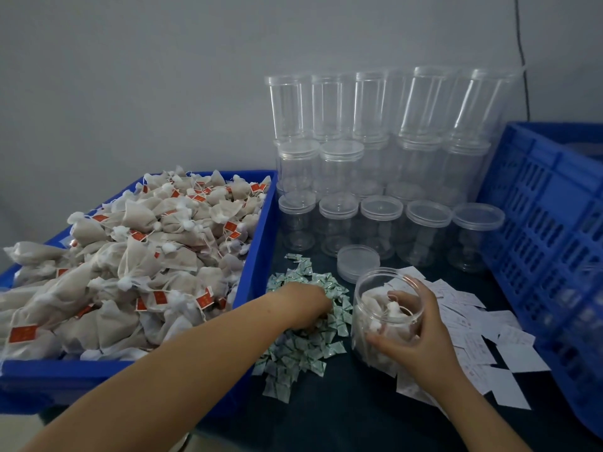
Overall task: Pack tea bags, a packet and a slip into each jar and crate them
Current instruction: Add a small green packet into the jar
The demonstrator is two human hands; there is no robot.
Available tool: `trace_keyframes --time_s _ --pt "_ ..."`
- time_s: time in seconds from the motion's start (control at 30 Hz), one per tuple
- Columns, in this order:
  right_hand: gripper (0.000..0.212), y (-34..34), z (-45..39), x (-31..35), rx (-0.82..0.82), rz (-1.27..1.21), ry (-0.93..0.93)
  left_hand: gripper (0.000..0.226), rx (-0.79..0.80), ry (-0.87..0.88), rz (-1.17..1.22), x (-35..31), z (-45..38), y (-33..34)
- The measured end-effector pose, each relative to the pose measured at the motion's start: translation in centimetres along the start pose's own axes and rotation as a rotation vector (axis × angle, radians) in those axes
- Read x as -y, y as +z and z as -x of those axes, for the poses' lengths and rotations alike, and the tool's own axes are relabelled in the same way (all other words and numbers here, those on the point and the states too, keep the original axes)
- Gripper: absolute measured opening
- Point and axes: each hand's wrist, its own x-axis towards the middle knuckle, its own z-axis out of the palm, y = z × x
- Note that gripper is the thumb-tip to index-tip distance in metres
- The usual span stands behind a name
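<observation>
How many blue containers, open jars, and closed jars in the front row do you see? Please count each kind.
Blue containers: 2 (tray, crate)
Open jar: 1
Front-row closed jars: 5
Total: 8

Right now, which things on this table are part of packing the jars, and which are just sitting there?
In use: left hand in the packet pile; right hand holding the open jar; tea bags; slips; loose lid; blue crate.
Idle: stacked empty jars; wall cable.
</observation>
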Motion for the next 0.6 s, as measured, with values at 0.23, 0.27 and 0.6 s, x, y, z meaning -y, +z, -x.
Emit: trace_keyframes --time_s 0.23,0.27,0.6 --pt "0.092 0.3 0.3 0.3 0.014 0.0 0.003 0.013 -0.208 -0.086 0.384 1.5 0.8 -0.9" --pt "0.092 0.3 0.4 0.3 0.018 -0.001 0.004 0.016 -0.264 -0.09 0.458 1.7 1.1 -1.2" --pt "0.092 1.7 0.4 -0.3 0.062 -0.024 0.024 0.021 -0.872 0.297 0.762 -1.0 4.1 -3.9"
